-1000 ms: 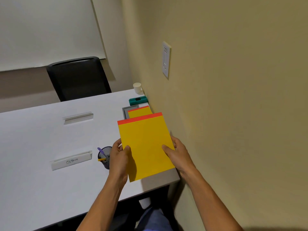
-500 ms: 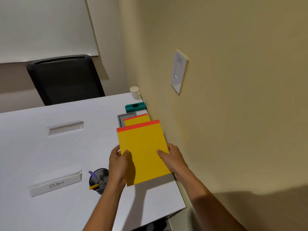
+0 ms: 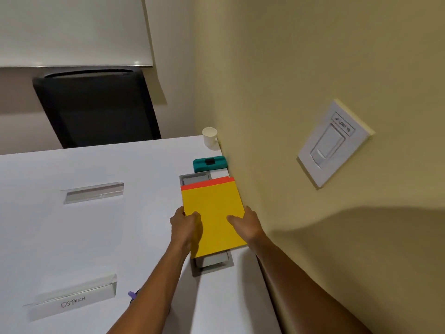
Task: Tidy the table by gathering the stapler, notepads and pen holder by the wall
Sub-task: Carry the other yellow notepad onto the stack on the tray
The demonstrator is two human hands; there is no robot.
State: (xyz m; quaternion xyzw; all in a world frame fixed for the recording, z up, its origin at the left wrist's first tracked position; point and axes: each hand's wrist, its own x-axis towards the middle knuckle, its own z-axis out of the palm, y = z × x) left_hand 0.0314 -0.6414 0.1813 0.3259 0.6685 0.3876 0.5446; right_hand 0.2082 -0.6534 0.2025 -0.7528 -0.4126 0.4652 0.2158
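A yellow notepad with an orange-red top strip lies flat by the wall, over a second notepad whose red edge peeks out beyond it. My left hand grips the pad's left edge, thumb on top. My right hand holds its right edge, thumb on top. The teal stapler lies farther along the wall. The pen holder is almost wholly hidden behind my left forearm; only a purple pen tip shows.
The pads lie on a grey recessed panel in the white table. A white paper cup stands in the far corner. Two clear name stands sit on the left. A black chair is behind the table; a wall switch is on the right.
Both hands carried the yellow notepad forward along the wall and brought it over the smaller pad, which is now nearly covered. The camera moved forward; the pen holder slid behind my left forearm.
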